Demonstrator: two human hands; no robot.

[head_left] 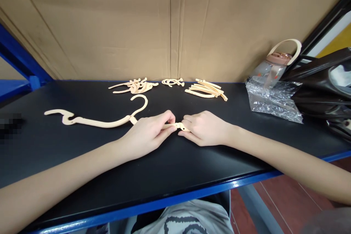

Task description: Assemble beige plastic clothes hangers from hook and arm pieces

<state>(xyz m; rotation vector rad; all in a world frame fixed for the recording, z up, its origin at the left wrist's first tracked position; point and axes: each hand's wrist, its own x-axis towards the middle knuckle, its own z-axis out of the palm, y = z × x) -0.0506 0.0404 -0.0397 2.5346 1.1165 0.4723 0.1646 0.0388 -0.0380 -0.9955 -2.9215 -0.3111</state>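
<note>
Hanger (101, 123) has left end (67, 113) and hook (143, 105) joined; left hand (150, 128) pinches its right bar (168, 126), right hand (206, 128) grips the other end piece (185, 129), seating unclear; loose parts (204, 89) lie unassembled.

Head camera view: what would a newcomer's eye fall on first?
Probably the left hand and right hand at the centre, pinching one end of a cream hanger that stretches off to the left. Next, the loose cream bars near the back of the black tabletop. At the far right, a clear bottle stands behind crinkled plastic.
</note>
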